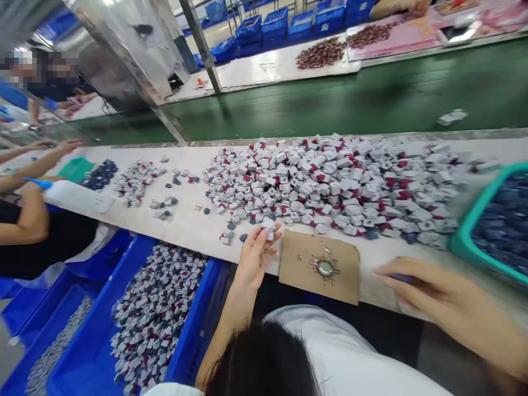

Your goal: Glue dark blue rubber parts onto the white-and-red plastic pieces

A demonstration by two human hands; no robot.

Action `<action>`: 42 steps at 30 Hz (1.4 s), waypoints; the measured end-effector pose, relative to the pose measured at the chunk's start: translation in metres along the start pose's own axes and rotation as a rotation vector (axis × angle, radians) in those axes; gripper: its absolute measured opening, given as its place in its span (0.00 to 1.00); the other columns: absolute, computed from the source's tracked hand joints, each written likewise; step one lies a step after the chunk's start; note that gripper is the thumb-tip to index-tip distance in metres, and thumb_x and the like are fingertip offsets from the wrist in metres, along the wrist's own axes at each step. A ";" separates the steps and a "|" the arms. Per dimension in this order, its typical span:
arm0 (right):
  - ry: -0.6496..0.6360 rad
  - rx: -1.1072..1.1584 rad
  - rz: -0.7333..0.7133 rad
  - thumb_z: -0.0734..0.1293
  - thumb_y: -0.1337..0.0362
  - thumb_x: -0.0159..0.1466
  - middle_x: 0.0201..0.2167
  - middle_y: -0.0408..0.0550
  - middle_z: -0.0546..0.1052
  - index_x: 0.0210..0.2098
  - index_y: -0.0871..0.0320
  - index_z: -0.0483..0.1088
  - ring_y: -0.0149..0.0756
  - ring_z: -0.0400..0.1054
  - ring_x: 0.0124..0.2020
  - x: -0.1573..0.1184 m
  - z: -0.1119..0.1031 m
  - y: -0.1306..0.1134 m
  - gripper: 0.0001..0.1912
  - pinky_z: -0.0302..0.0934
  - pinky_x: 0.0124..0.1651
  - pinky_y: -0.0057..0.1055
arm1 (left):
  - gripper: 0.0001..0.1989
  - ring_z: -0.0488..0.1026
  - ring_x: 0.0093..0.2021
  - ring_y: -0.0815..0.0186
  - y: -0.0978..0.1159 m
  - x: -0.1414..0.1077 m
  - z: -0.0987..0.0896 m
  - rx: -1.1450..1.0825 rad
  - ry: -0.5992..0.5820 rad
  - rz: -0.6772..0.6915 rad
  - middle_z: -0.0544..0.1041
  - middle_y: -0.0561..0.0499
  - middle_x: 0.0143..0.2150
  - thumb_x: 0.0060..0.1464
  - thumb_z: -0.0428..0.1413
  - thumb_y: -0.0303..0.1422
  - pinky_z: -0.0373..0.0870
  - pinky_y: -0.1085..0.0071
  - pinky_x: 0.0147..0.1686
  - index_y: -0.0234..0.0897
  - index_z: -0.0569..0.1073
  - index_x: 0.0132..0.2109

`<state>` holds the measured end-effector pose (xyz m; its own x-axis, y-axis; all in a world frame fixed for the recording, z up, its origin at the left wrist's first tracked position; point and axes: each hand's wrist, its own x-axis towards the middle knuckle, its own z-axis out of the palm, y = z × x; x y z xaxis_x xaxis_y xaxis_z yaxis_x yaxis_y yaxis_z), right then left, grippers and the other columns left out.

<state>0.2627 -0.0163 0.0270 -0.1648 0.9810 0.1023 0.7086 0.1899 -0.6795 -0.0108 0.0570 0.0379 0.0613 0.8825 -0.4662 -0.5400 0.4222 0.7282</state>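
Over the tabletop (185, 236), a light, stiff white-and-red piece (269, 228) is pinched edgewise by the left hand (256, 258); the right hand's (449, 297) grip is unclear.

Past the far edge of the pale work belt (264, 242) runs a wide green conveyor belt (371, 104), with a white-topped bench (264, 71) along its far side. A slanted steel post (201, 44) and a stainless panel (124, 55) rise at the left, while blue plastic crates (276, 27) stand in rows on the pale floor (214, 36) behind the bench.
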 end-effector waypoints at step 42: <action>-0.241 -0.105 -0.091 0.55 0.61 0.68 0.31 0.46 0.74 0.34 0.56 0.63 0.35 0.69 0.30 0.024 0.052 -0.015 0.09 0.60 0.30 0.28 | 0.20 0.75 0.28 0.72 -0.028 -0.011 0.011 0.092 -0.091 -0.081 0.78 0.53 0.32 0.36 0.69 0.35 0.69 0.80 0.24 0.34 0.75 0.37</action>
<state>0.2127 0.0022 0.0019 -0.3807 0.9244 -0.0244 0.7486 0.2926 -0.5950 0.0128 0.0376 0.0285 0.1796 0.8580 -0.4813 -0.4513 0.5066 0.7346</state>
